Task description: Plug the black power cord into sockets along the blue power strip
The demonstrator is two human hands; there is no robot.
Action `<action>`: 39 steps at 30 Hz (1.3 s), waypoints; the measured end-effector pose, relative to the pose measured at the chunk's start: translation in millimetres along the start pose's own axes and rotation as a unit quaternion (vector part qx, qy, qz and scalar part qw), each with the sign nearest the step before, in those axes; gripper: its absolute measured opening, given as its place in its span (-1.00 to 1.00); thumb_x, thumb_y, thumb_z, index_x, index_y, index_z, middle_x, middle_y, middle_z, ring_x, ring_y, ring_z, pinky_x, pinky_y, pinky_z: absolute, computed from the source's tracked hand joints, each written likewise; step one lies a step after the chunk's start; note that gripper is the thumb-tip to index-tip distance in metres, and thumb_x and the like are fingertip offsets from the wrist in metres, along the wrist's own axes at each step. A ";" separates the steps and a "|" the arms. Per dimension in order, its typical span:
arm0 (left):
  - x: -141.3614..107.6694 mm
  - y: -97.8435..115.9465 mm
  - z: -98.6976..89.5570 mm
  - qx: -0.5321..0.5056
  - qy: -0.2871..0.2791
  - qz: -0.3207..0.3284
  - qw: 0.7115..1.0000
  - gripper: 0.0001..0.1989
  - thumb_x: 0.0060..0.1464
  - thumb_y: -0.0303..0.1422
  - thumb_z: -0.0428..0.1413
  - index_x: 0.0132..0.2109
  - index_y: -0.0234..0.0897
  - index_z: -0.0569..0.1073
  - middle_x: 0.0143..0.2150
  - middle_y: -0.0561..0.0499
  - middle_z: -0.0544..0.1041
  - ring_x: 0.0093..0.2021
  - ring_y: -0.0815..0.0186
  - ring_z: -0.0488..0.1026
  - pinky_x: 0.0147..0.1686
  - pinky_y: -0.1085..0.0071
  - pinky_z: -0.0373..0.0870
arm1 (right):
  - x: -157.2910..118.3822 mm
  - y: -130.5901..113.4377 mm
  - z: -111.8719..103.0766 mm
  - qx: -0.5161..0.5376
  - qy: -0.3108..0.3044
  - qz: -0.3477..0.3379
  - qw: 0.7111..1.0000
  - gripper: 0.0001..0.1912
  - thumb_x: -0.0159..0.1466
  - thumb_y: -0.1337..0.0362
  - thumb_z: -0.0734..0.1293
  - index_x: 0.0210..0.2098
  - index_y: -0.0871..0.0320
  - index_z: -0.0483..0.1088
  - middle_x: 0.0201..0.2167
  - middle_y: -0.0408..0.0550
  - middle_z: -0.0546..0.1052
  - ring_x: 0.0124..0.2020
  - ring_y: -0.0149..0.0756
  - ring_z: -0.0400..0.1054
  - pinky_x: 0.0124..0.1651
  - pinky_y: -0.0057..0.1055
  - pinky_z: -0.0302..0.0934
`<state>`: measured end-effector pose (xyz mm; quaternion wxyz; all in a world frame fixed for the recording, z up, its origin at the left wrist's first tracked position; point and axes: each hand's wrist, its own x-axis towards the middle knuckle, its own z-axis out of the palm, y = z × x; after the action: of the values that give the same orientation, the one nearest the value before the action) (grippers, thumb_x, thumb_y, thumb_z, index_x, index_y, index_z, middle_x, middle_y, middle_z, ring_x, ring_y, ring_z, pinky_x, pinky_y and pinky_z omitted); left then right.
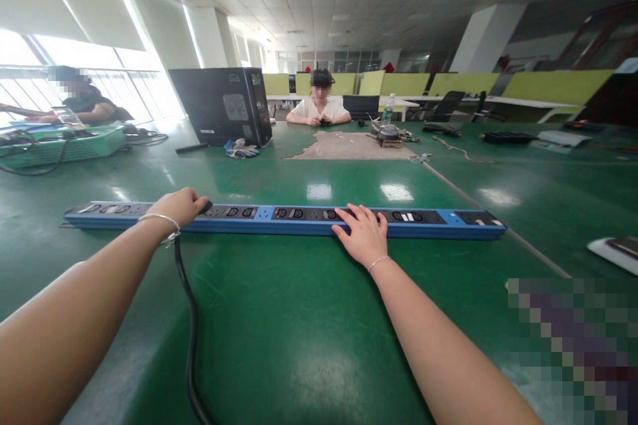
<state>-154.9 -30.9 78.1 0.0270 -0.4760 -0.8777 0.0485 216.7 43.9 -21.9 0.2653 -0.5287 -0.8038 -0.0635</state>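
Note:
A long blue power strip [299,228] with black and blue socket sections lies crosswise on the green table. Over its left half, my left hand [180,206] is closed on a black plug [206,206]; only a bit of it shows by the fingertips. From under that wrist a thick black cable [188,292] runs down toward me across the tabletop. Whether the plug sits in a socket is hidden by the hand. My right hand [366,234] rests on the strip right of its middle, fingers spread over the sockets and thumb at the near side.
Beyond the strip stand a black computer case [219,106], gloves [242,149], and a round metal part [389,133]. A green basket [74,149] with cables is at left. One person [319,106] sits opposite, another [90,103] at far left. A white device [615,254] lies at right.

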 end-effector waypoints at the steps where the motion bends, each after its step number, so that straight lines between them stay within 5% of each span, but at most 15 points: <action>1: 1.3 2.1 0.7 0.000 -0.001 0.004 1.000 -0.52 0.11 -0.07 -0.22 -0.17 -0.34 0.40 -0.14 -0.24 0.54 -0.17 0.11 0.45 -0.26 0.36 0.30 | -0.2 0.0 0.0 -0.001 0.001 0.000 1.000 -0.59 0.27 -0.06 0.16 0.07 -0.20 0.32 0.16 -0.16 0.31 0.19 -0.15 0.06 0.19 -0.02 -0.25; 24: 17.7 15.0 6.0 0.039 -0.028 0.048 0.998 -0.57 0.11 -0.11 -0.16 -0.15 -0.37 0.38 -0.09 -0.32 0.52 -0.12 0.07 0.46 -0.22 0.29 0.32 | -0.7 -1.5 -1.1 -0.006 -0.003 0.001 1.000 -0.60 0.26 -0.05 0.17 0.07 -0.21 0.31 0.17 -0.18 0.31 0.19 -0.17 0.07 0.19 -0.04 -0.26; 39: -0.3 21.1 15.4 0.035 -0.004 0.010 0.999 -0.46 0.15 -0.08 -0.30 -0.01 -0.40 0.31 -0.08 -0.40 0.49 -0.09 -0.03 0.45 -0.20 0.16 0.33 | -0.4 -1.6 -1.7 0.000 -0.008 0.005 1.000 -0.59 0.26 -0.05 0.17 0.07 -0.19 0.32 0.16 -0.15 0.32 0.19 -0.13 0.06 0.18 0.02 -0.24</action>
<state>-138.6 -20.6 60.4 0.0393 -0.4832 -0.8708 0.0814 216.0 42.2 -20.4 0.2594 -0.5332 -0.8032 -0.0582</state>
